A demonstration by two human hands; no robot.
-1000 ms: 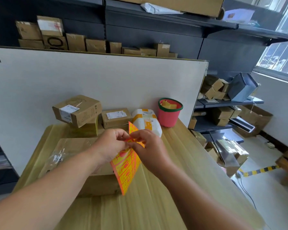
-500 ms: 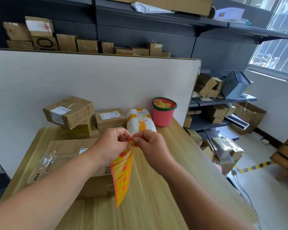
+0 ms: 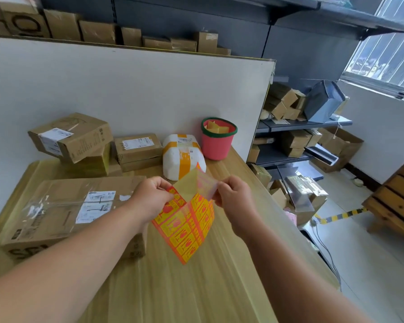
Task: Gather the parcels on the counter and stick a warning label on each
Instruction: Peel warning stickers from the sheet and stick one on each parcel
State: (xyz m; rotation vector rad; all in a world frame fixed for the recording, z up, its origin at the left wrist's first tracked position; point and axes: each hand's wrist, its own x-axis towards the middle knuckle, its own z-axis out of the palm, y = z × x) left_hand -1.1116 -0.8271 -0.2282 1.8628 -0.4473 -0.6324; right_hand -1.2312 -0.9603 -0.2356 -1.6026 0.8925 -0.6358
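In the head view, the left hand (image 3: 149, 197) pinches the top left corner of an orange and yellow label sheet (image 3: 184, 229), held above the wooden counter (image 3: 173, 290). The right hand (image 3: 233, 197) pinches a pale translucent flap (image 3: 196, 185) that stands away from the sheet's top. A large flat box (image 3: 63, 210) lies just left. Far along the wall sit stacked boxes (image 3: 72, 138), a small box (image 3: 138, 148), a white bag (image 3: 180, 157) and a pink bucket (image 3: 217, 143).
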